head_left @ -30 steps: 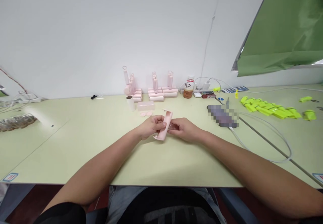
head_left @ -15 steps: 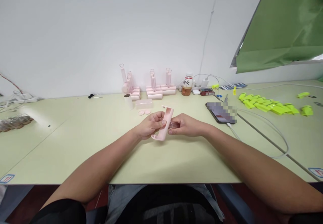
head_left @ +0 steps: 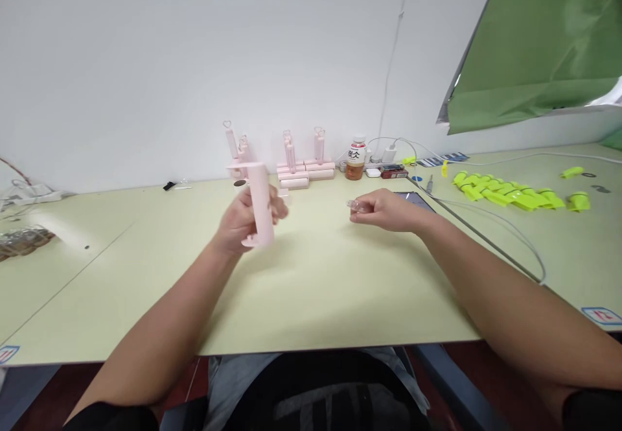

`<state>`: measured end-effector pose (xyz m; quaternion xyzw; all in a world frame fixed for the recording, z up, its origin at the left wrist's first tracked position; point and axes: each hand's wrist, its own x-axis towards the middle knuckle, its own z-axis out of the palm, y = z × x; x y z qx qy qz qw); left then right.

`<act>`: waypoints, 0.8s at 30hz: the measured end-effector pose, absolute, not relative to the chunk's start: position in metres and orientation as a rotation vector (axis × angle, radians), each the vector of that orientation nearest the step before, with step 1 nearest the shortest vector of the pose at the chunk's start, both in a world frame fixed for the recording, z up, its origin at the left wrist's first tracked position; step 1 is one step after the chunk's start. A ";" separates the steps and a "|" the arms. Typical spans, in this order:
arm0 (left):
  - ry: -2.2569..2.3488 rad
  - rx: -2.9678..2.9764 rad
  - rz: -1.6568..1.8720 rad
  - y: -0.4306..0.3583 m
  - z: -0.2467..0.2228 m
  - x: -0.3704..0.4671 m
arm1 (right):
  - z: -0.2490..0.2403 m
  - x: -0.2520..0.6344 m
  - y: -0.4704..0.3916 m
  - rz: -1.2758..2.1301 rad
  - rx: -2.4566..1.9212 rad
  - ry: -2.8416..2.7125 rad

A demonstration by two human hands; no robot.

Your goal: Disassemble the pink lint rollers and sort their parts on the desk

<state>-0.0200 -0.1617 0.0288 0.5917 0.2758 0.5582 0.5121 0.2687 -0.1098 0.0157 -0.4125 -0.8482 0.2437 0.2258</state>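
Observation:
My left hand point(head_left: 238, 220) is closed round a pink plastic holder point(head_left: 262, 207), a curved shell with flat end plates, held upright above the table and slightly blurred. On the right, my right hand point(head_left: 389, 209) pinches a small clear plastic piece point(head_left: 356, 205) between thumb and fingers. A wide gap separates the two hands. Behind the pink holder, its end plate and my fingers cover part of the group of pink parts at the back.
Pink parts point(head_left: 294, 181) with upright pink handles point(head_left: 290, 152) stand along the wall. Beside them is a drink bottle point(head_left: 355, 159). A phone point(head_left: 415, 200) lies partly behind my right hand. Yellow-green pieces point(head_left: 525, 196) and a white cable point(head_left: 515, 227) lie to the right.
My hands have drawn apart. The left hand has carried the pink holder left and up, turning it more upright; the right hand has moved right and up with the clear piece.

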 end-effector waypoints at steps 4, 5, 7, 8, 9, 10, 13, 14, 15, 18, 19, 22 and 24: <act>1.274 1.688 1.412 -0.140 0.035 -0.058 | -0.002 0.232 -0.112 0.462 -1.031 -2.430; 1.448 1.762 1.354 -0.133 0.032 -0.063 | -0.007 0.214 -0.117 0.416 -0.914 -2.549; 1.715 1.911 1.199 -0.120 0.025 -0.069 | -0.017 0.176 -0.125 0.318 -0.710 -2.768; 1.806 1.989 1.117 -0.115 0.021 -0.070 | -0.021 0.158 -0.128 0.265 -0.663 -2.810; 1.870 2.069 1.035 -0.109 0.018 -0.070 | -0.024 0.142 -0.128 0.218 -0.655 -2.819; 1.914 2.151 0.955 -0.105 0.015 -0.070 | -0.027 0.128 -0.126 0.175 -0.657 -2.815; 1.984 2.345 0.747 -0.094 0.008 -0.070 | -0.030 0.100 -0.111 0.077 -0.723 -2.793; 1.999 2.391 0.684 -0.091 0.006 -0.070 | -0.031 0.095 -0.105 0.077 -0.774 -2.799; 2.015 2.426 0.627 -0.088 0.004 -0.070 | -0.032 0.091 -0.100 0.081 -0.810 -2.805; 2.041 2.484 0.517 -0.079 -0.003 -0.071 | -0.036 0.087 -0.093 0.112 -0.878 -2.825; 2.041 2.491 0.499 -0.076 -0.005 -0.070 | -0.038 0.087 -0.094 0.120 -0.890 -2.831; 2.026 2.515 0.436 -0.069 -0.012 -0.068 | -0.043 0.089 -0.101 0.130 -0.907 -2.848; 2.010 2.539 0.384 -0.065 -0.015 -0.065 | -0.044 0.090 -0.106 0.121 -0.910 -2.857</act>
